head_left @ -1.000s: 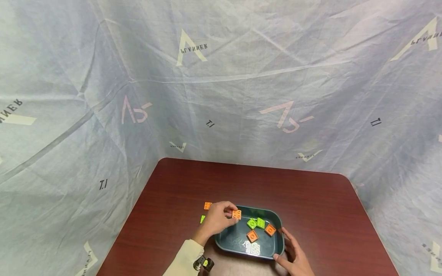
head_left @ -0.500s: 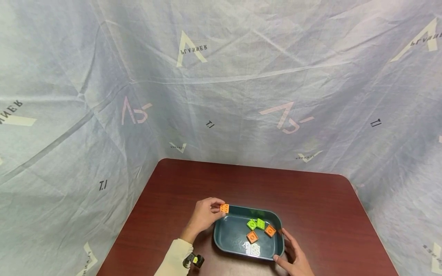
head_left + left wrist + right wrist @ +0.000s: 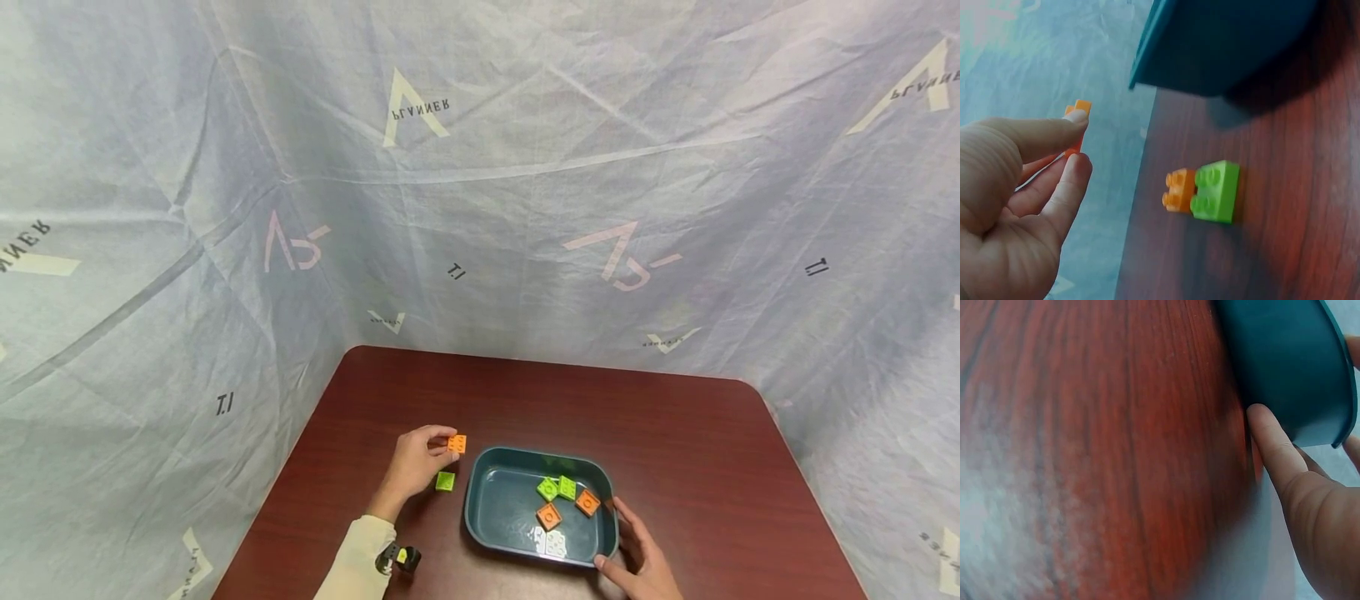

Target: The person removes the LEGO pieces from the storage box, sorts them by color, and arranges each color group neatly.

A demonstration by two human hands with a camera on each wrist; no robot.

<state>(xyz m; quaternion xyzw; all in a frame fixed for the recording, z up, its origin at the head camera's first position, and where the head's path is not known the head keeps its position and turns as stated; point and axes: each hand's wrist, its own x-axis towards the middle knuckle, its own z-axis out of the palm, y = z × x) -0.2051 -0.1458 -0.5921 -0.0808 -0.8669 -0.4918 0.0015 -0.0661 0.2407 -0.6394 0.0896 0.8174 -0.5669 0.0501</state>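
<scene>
Blocks (image 3: 587,502) seem partly moved: several lie in the tray (image 3: 501,507), two beside it, left hand (image 3: 415,464) pinching an orange block (image 3: 457,444), right hand (image 3: 642,553) gripping its end.

There is one tray (image 3: 504,507). Inside the tray, I count two green bricks (image 3: 567,487), two orange bricks (image 3: 549,517) and at least one white brick (image 3: 556,544). Outside, left of the tray, there are one green brick (image 3: 445,482) and two more orange bricks (image 3: 1181,190).

Orange bricks (image 3: 588,502), green bricks (image 3: 567,487), teal tray (image 3: 501,502), grained red-brown table (image 3: 697,467), grey lettered cloth (image 3: 517,221)
</scene>
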